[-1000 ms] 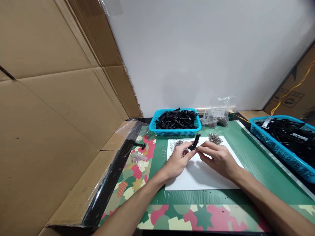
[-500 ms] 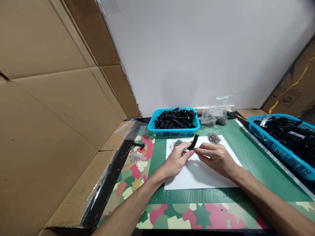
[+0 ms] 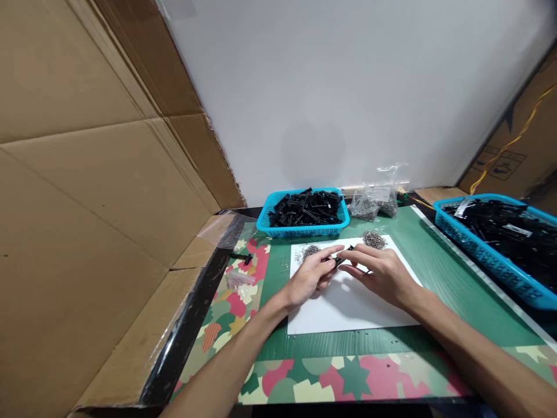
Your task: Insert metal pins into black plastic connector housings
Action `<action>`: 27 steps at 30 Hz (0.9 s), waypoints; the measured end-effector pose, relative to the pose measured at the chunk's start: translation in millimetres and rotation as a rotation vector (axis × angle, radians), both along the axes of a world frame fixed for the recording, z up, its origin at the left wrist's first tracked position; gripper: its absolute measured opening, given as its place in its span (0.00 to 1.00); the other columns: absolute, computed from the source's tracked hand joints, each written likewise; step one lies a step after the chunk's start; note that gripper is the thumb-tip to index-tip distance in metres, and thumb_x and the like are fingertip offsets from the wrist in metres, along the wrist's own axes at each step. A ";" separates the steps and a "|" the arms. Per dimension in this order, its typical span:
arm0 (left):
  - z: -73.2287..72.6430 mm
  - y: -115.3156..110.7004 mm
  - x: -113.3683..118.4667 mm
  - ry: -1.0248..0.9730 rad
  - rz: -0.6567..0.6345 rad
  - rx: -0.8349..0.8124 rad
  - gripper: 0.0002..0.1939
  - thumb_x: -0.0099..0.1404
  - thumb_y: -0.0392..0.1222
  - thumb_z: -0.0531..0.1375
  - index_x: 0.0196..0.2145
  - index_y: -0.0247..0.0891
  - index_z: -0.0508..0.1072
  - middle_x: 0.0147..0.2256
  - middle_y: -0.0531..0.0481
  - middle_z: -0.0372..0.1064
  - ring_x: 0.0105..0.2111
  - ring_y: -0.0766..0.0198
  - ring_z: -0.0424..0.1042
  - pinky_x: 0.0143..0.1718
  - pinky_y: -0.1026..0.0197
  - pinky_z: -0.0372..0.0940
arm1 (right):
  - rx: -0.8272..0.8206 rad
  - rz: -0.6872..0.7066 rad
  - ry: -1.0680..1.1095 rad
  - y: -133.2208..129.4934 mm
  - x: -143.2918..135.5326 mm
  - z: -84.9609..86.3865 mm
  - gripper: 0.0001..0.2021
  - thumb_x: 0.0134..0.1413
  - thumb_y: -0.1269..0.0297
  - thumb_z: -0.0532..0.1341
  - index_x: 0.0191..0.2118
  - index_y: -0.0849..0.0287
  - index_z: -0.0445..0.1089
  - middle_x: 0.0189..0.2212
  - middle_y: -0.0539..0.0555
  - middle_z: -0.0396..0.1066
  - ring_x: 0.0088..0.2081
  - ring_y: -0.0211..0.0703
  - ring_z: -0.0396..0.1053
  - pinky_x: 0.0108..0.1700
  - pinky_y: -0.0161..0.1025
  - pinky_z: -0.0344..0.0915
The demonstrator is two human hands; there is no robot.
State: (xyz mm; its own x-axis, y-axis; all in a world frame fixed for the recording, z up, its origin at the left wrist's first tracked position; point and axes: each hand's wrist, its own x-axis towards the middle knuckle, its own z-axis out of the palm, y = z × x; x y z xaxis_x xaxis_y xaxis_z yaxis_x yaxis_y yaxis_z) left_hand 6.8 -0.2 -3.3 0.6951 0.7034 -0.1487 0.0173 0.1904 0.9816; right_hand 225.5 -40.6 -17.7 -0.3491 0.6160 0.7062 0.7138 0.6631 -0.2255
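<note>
Over a white sheet (image 3: 348,307), my left hand (image 3: 308,276) grips a small black part (image 3: 338,262) between thumb and fingers. My right hand (image 3: 380,271) is closed at the other end of that part, with its fingertips pressed together around it. Much of the part is hidden by the fingers. One pile of tiny metal pieces (image 3: 311,251) lies behind my left hand on the sheet, and a second metal pile (image 3: 374,239) sits behind my right hand.
A blue basket (image 3: 303,231) of black parts stands at the back, beside clear bags (image 3: 374,204) of metal pieces. Another blue basket (image 3: 491,255) is at the right. One black piece (image 3: 248,258) and a small plastic bag (image 3: 240,280) lie at the left.
The black part has gone from nearly upright to lying lower between my hands. My right fingers have moved up onto it. The view has shifted slightly.
</note>
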 end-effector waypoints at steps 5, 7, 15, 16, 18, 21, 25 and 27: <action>1.3 -1.4 4.1 -0.097 0.014 -0.121 0.22 0.70 0.58 0.63 0.47 0.36 0.71 0.27 0.61 0.50 0.20 0.75 0.43 0.20 0.71 0.38 | -0.024 0.055 0.048 1.6 0.8 -1.8 0.11 0.73 0.68 0.58 0.50 0.54 0.79 0.34 0.53 0.77 0.28 0.36 0.71 0.29 0.33 0.62; 1.5 -3.4 5.1 -0.102 0.021 -0.161 0.20 0.72 0.58 0.62 0.46 0.37 0.69 0.27 0.60 0.50 0.20 0.75 0.44 0.20 0.72 0.39 | -0.046 0.100 0.118 2.0 -1.4 -2.6 0.10 0.73 0.68 0.60 0.48 0.56 0.79 0.34 0.54 0.76 0.30 0.37 0.72 0.30 0.33 0.65; 4.7 -8.4 5.6 -0.221 0.043 -0.342 0.11 0.75 0.49 0.60 0.47 0.40 0.67 0.28 0.59 0.55 0.18 0.77 0.47 0.19 0.74 0.41 | -0.161 0.127 0.240 2.2 -5.1 0.8 0.09 0.72 0.66 0.61 0.48 0.56 0.80 0.34 0.54 0.76 0.27 0.37 0.68 0.29 0.34 0.64; 4.6 -8.7 5.8 -0.238 0.049 -0.352 0.11 0.75 0.49 0.60 0.46 0.41 0.66 0.28 0.59 0.55 0.18 0.77 0.47 0.19 0.74 0.41 | -0.187 0.136 0.264 1.8 -5.4 2.8 0.08 0.71 0.66 0.62 0.47 0.56 0.81 0.33 0.53 0.75 0.26 0.36 0.66 0.28 0.34 0.62; 3.9 -9.0 6.4 -0.262 0.062 -0.359 0.11 0.74 0.48 0.61 0.45 0.41 0.65 0.28 0.59 0.55 0.18 0.77 0.48 0.19 0.74 0.42 | -0.244 0.155 0.310 0.7 -6.4 7.2 0.07 0.70 0.65 0.64 0.45 0.56 0.81 0.32 0.52 0.75 0.24 0.35 0.63 0.26 0.34 0.60; 2.8 -9.2 7.1 -0.279 0.075 -0.357 0.11 0.73 0.48 0.62 0.45 0.41 0.64 0.28 0.59 0.55 0.18 0.76 0.50 0.19 0.74 0.43 | -0.306 0.171 0.358 -0.6 -8.1 10.9 0.07 0.69 0.65 0.64 0.44 0.55 0.82 0.30 0.51 0.74 0.24 0.36 0.62 0.25 0.35 0.58; 2.7 -9.9 7.8 -0.299 0.085 -0.365 0.11 0.73 0.46 0.62 0.44 0.41 0.63 0.29 0.58 0.56 0.18 0.76 0.51 0.18 0.74 0.44 | -0.317 0.157 0.371 -0.5 -9.3 7.8 0.07 0.68 0.65 0.65 0.46 0.55 0.82 0.30 0.51 0.74 0.25 0.36 0.62 0.26 0.35 0.58; 2.7 -10.8 8.3 -0.306 0.089 -0.372 0.11 0.73 0.46 0.62 0.44 0.42 0.63 0.29 0.58 0.57 0.18 0.75 0.53 0.17 0.74 0.45 | -0.311 0.147 0.365 -0.1 -9.9 5.8 0.08 0.69 0.65 0.64 0.46 0.55 0.82 0.30 0.51 0.73 0.25 0.36 0.62 0.27 0.36 0.58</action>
